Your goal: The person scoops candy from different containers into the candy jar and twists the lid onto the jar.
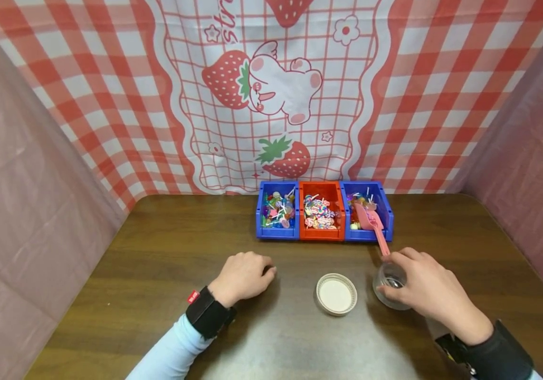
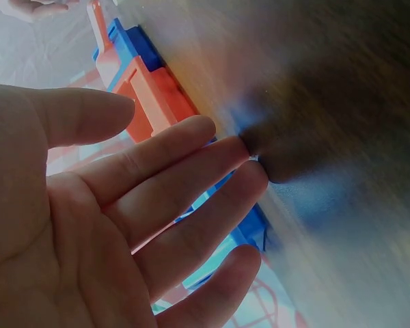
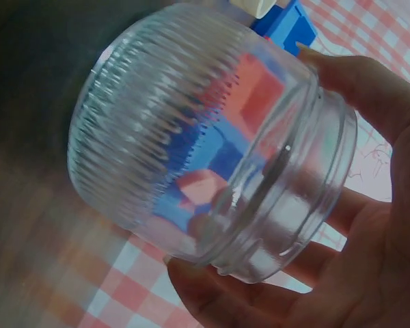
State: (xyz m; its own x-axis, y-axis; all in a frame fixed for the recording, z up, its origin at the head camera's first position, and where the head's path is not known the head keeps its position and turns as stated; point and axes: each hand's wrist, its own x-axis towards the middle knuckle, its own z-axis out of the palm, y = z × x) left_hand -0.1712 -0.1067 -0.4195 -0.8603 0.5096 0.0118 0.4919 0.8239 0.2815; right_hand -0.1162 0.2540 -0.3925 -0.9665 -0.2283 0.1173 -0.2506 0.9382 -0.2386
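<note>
My right hand grips a clear jar around its threaded neck, thumb on one side and fingers on the other. Ribbing runs round the jar's lower wall, and the coloured bins show through the glass. Just left of the jar, a round cream lid lies on the table. My left hand is over the table left of the lid, fingers relaxed and loosely bent. Nothing is in its palm in the left wrist view.
Three joined bins stand at the table's back: a blue bin and a red bin with small candy-like pieces, and another blue bin. A pink scoop leans out of the right one. A checked cloth hangs behind.
</note>
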